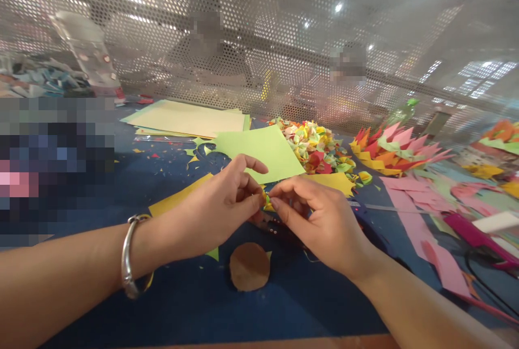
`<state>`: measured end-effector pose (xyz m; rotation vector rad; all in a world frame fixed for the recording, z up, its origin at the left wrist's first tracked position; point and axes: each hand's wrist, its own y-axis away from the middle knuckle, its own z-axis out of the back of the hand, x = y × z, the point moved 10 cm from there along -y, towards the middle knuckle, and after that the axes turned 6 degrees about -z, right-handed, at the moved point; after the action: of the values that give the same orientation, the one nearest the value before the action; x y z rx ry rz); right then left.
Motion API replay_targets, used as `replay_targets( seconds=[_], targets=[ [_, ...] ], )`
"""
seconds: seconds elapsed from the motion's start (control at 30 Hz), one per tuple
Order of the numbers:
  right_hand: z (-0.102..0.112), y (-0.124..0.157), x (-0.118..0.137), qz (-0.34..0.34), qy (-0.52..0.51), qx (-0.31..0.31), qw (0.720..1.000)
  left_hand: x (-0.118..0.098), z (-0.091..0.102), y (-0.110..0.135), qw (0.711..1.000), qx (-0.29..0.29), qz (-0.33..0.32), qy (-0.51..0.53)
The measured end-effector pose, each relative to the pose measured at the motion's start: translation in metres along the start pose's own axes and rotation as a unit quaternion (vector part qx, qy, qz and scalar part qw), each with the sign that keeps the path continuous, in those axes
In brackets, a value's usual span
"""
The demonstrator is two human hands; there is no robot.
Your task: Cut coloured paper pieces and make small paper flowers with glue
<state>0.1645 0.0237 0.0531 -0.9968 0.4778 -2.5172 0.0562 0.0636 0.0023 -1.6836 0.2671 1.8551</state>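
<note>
Between my fingertips is a small yellow-green folded paper piece (267, 203). My left hand (231, 192), with a silver bangle at the wrist, pinches it from the left. From the other side my right hand (312, 206) pinches it between thumb and fingers. Behind the hands lies a light green paper sheet (259, 152), with yellow paper (178, 196) partly under my left hand. A brown cardboard disc (250, 267) rests on the blue table in front of me. Something dark just below my fingers is mostly hidden.
A heap of small folded papers (314, 143) sits behind the green sheet. Stacked pale paper sheets (190, 118) lie farther back. To the right are spiky paper crowns (399, 146), pink paper strips (413, 214) and a magenta tool (478, 238) with a black cord. A perforated metal screen (259, 30) stands behind.
</note>
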Motion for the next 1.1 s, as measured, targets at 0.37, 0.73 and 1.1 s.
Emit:
replay_targets(
  seconds=[0.37, 0.73, 1.1],
  targets=[
    [-0.008, 0.0, -0.011, -0.046, -0.022, 0.031, 0.998, -0.002, 0.009, 0.001, 0.998, -0.034, 0.0, -0.06],
    [0.005, 0.002, -0.017, -0.058, -0.015, -0.009, 0.998, 0.0, 0.02, -0.002, 0.984, -0.02, 0.019, -0.176],
    [-0.02, 0.008, -0.032, -0.122, 0.152, 0.184, 0.963, -0.001, 0.031, -0.001, 0.98, -0.007, 0.046, -0.193]
  ],
)
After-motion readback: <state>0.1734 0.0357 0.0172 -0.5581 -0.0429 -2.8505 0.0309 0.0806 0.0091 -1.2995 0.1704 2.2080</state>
